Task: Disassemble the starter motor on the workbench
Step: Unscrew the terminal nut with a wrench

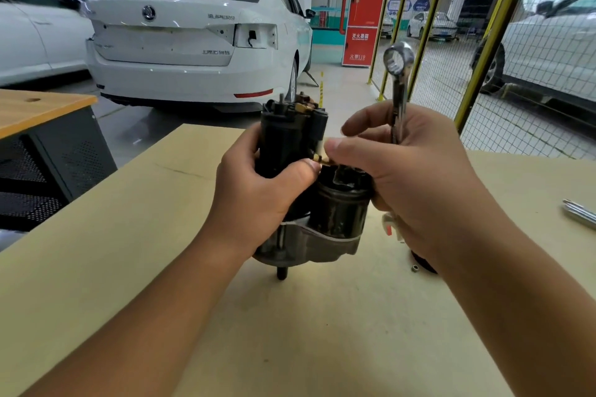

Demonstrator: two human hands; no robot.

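Starter motor (300, 184) upright mid-workbench (129, 235), clamped at its 9 o'clock side by left hand (258, 196). Right hand (409, 171), wrench (399, 87) tucked in palm, fingertips pinched on brass terminal (322, 158) at 3 o'clock. Likely loosening solenoid lead; next calls for spinning nut off by hand.

The starter motor (309, 190) shows dark, grimy metal with a dull sheen. Above it, the wrench (399, 80) is bright polished steel. Beneath it, the worktop (129, 267) is matt, smooth tan board.
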